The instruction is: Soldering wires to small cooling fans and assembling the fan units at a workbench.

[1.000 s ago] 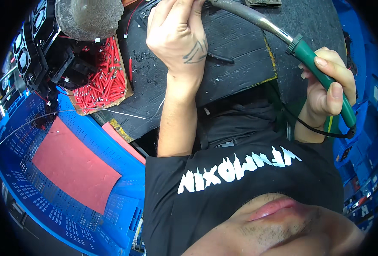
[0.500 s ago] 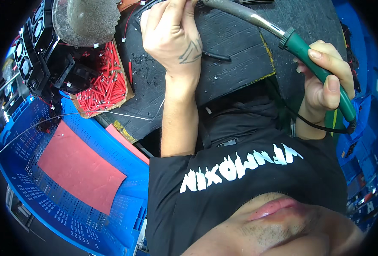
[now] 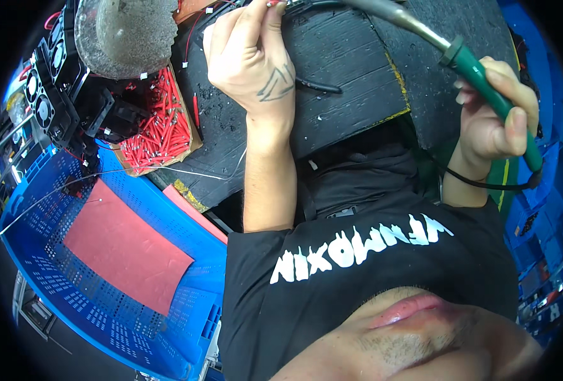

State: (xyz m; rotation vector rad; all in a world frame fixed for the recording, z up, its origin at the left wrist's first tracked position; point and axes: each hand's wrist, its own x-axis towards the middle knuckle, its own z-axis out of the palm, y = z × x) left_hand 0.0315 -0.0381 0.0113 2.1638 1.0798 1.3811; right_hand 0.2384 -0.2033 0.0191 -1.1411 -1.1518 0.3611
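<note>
My right hand (image 3: 500, 114) is wrapped round the green handle of a soldering iron (image 3: 478, 73). Its metal shaft slants up and to the left, and the tip is cut off by the top edge. At the top middle, my left hand (image 3: 251, 60) pinches a small red piece (image 3: 274, 3) between thumb and forefinger; most of it is hidden. Just right of those fingers, a dark cable-like thing runs along the top edge. An open carton (image 3: 192, 136) full of red sleeved pieces (image 3: 164, 130) stands left of my left wrist.
Black fans (image 3: 42, 105) with wires crowd the far left, beside a grey translucent cover (image 3: 126, 35). A blue perforated basket (image 3: 46, 305) holding a pink sheet (image 3: 126, 247) is at the lower left. A thin wire (image 3: 186, 171) crosses above it. The dark worktable (image 3: 351, 120) has yellow-marked edges.
My right hand has moved to the right with the soldering iron, drawing its shaft away from my left fingers. My left hand has shifted slightly left, still pinching.
</note>
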